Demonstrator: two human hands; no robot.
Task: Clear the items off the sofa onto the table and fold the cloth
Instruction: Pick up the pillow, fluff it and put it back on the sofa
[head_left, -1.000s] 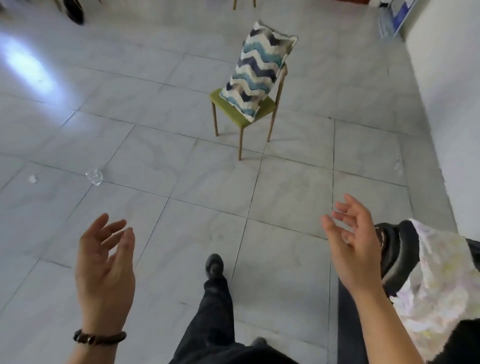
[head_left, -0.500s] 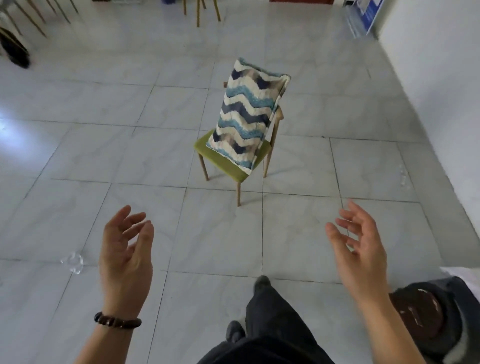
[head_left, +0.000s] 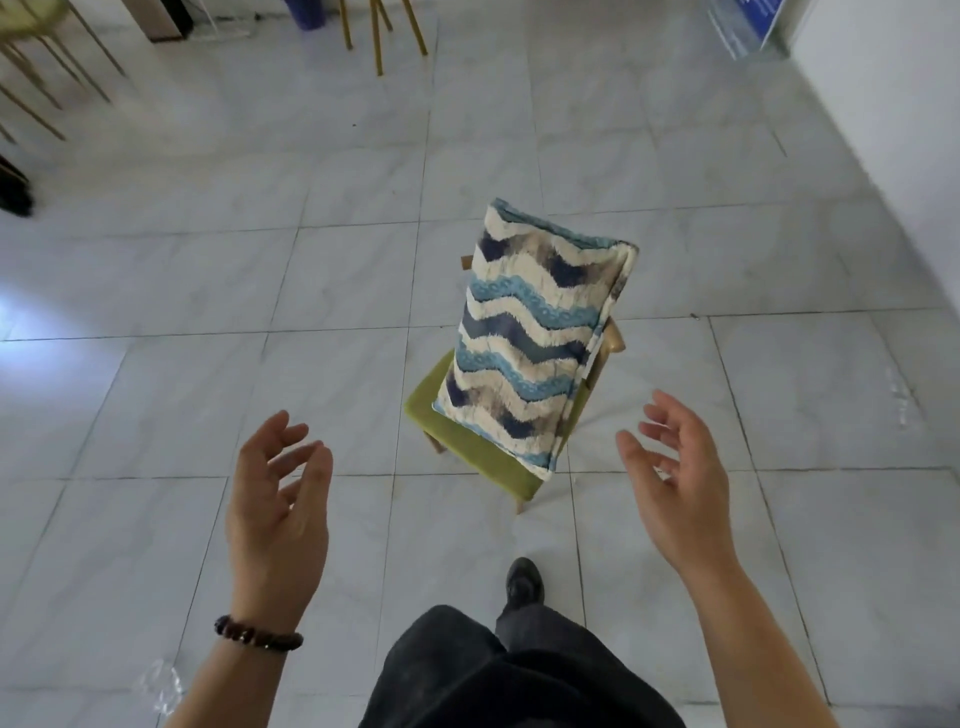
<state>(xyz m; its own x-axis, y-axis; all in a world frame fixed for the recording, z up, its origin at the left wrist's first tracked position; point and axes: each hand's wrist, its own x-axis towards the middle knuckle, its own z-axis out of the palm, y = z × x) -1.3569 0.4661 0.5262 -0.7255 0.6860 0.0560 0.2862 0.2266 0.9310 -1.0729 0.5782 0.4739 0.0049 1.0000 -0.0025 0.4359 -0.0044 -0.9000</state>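
Note:
A cushion (head_left: 530, 338) with blue, navy and cream wavy stripes leans upright against the back of a small chair with a green seat (head_left: 470, 449), just ahead of me. My left hand (head_left: 278, 506) is raised, palm inward, with relaxed fingers, to the left of the chair and holding nothing. My right hand (head_left: 675, 478) is raised the same way on the chair's right side, also holding nothing. Both hands are apart from the cushion. No sofa, table or cloth is in view.
Pale tiled floor surrounds the chair. Wooden chair legs (head_left: 382, 31) stand at the far top, more thin legs (head_left: 47, 88) at the top left. A white wall (head_left: 893, 130) runs along the right. A small clear plastic piece (head_left: 161, 686) lies on the floor at lower left.
I have walked closer to the chair, which now sits nearer and lower in view. The dark sofa edge and patterned cloth at the lower right have left the view. Both hands stay raised.

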